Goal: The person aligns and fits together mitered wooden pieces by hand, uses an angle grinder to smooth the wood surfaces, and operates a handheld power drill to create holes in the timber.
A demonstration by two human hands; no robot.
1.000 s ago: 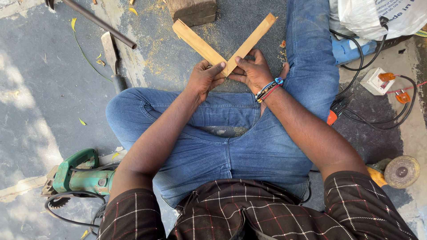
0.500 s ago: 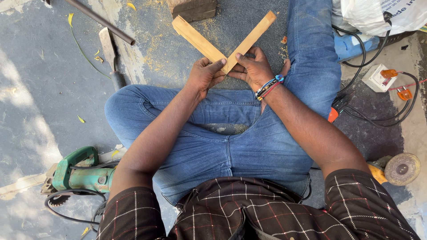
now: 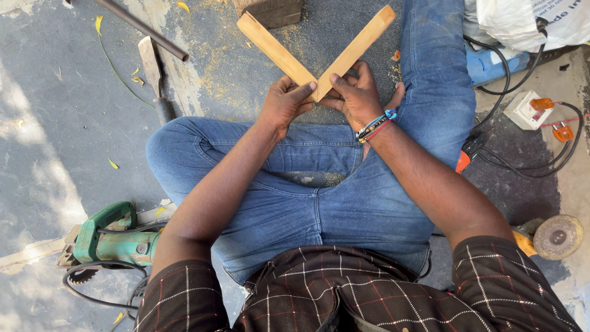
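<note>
1. Nearest the camera, one green circular saw [image 3: 107,240] lies on the concrete floor [image 3: 49,123] by the person's left hip, its black cord looped beside it.
2. On the other side, by the right hip, lies one angle grinder [image 3: 550,237] with a round disc facing up.
3. The person sits on the floor in blue jeans, with one leg folded across and the other stretched forward; both forearms reach forward over the lap.
4. The left hand [image 3: 284,103] is closed in a grip on the lower end of the left wooden strip [image 3: 273,48], with the thumb laid across the joint.
5. The right hand [image 3: 355,95] has its grip closed on the lower end of the right wooden strip [image 3: 356,46], thumb on top; that wrist wears several bead bracelets [image 3: 373,126].
6. There are two strips; they meet at the hands and spread away in a V, with their far ends well apart, above sawdust on the floor.
7. Right of the stretched leg sits one white socket box [image 3: 522,110] with two orange plugs and black cables around it.
8. Left of the strips lie one chisel [image 3: 153,74] and one dark metal rod [image 3: 141,27].
9. Farthest off are one wooden block [image 3: 270,11] and one white plastic bag [image 3: 528,21]; what the bag holds cannot be told.
</note>
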